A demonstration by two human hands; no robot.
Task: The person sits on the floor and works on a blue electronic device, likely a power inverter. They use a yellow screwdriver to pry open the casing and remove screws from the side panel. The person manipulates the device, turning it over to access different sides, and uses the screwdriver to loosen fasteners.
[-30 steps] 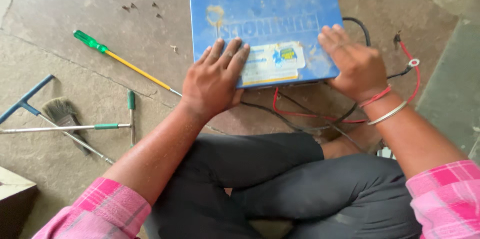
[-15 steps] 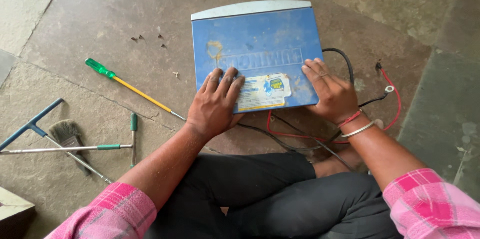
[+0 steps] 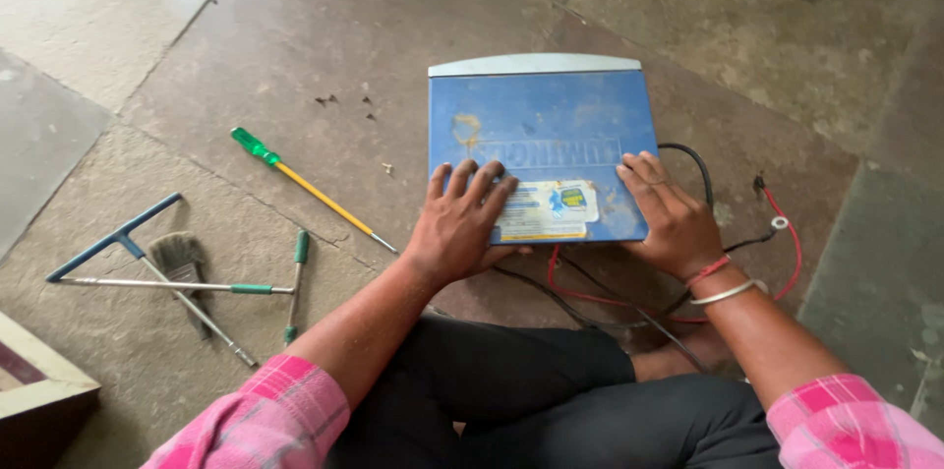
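both hands, left hand (image 3: 460, 223) and right hand (image 3: 669, 218), lie open and flat on the near edge of the blue metal box (image 3: 541, 140), gripping nothing; a green-handled screwdriver (image 3: 310, 189) lies left.

The blue box (image 3: 541, 140) is looking like painted sheet metal, matt, scuffed and rust-stained, with a paler plastic strip along its far edge. A glossy paper label (image 3: 547, 210) is sticking to its near edge. Left of the box, the screwdriver (image 3: 310, 188) is showing a clear green plastic handle. Under the box, the stone floor (image 3: 295, 27) is looking rough and dull.
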